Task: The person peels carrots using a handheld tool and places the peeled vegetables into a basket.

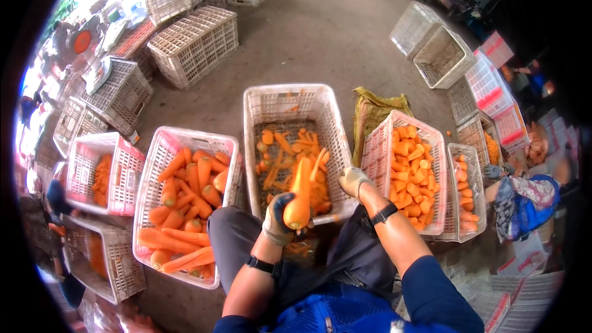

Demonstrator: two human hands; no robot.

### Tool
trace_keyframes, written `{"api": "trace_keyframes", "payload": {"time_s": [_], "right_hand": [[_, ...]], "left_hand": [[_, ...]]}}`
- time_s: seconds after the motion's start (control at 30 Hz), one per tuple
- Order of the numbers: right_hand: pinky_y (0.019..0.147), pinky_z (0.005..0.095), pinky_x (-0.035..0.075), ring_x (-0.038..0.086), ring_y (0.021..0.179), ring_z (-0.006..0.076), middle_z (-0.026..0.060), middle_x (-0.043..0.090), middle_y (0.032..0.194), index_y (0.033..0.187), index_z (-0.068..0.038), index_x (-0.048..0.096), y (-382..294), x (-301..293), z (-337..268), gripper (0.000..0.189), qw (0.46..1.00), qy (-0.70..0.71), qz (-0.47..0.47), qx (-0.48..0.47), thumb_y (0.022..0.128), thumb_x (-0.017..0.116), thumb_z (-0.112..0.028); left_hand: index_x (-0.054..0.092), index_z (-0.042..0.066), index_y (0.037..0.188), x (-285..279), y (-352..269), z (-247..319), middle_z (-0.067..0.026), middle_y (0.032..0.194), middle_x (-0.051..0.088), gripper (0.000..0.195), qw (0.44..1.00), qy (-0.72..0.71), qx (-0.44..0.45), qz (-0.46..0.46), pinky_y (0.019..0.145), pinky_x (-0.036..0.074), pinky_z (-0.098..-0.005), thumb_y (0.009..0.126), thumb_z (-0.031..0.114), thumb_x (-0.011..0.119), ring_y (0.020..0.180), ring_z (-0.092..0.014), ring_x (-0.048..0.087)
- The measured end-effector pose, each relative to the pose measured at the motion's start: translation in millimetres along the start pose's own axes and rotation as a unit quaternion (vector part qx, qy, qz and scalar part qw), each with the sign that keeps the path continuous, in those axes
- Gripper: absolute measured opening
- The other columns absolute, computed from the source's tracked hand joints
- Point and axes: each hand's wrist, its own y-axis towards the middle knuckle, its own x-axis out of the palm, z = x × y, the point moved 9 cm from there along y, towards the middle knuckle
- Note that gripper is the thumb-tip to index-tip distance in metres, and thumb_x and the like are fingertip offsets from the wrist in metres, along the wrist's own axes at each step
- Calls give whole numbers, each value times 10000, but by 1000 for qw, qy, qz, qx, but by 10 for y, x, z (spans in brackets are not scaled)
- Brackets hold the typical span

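My left hand [279, 222], in a pale work glove with dark fingers, grips a large peeled carrot [300, 194]. The carrot's thick end points towards me, over the near end of a white plastic crate [342, 152]. Carrot peelings [276, 166] and cut ends lie inside that crate. By its right rim is my gloved right hand [354, 182], its fingers curled; whether it holds a tool cannot be made out. Whole carrots [192, 199] fill a crate [143, 222] at my left. Shorter carrot pieces [411, 171] fill another crate [377, 152] at my right.
A yellow-green woven sack [370, 106] lies behind the right crate. Upturned lattice crates [196, 44] stand at the far left, and open crates [446, 60] at the far right. People sit at both sides; one gloved hand [494, 171] shows at right.
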Motion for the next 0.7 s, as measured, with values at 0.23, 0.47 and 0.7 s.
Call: {"api": "trace_keyframes", "payload": {"time_s": [0.23, 0.47, 0.7], "right_hand": [[604, 303, 514, 636, 710, 166, 61, 655, 803, 1091, -52, 709, -249, -42, -348, 413, 873, 479, 28, -86, 973, 632, -441], [399, 321, 468, 523, 459, 163, 28, 538, 615, 964, -51, 677, -319, 111, -463, 341, 780, 621, -80, 1, 905, 735, -382], [407, 334, 474, 508, 473, 161, 36, 524, 641, 1078, -14, 633, -669, 53, -333, 325, 726, 688, 24, -4, 941, 688, -304]], "left_hand": [[610, -123, 1035, -78, 47, -335, -280, 773, 676, 614, 983, -52, -171, -25, 371, 499, -324, 897, 475, 588, 543, -346, 662], [596, -80, 1145, -92, -19, -301, -205, 699, 670, 559, 985, 81, -150, -24, 326, 447, -258, 969, 449, 554, 444, -260, 630], [564, -6, 1300, -281, 134, 40, -154, 1124, 684, 515, 985, 112, 99, -82, 825, 568, -440, 1004, 416, 544, 1005, -276, 675]]}}
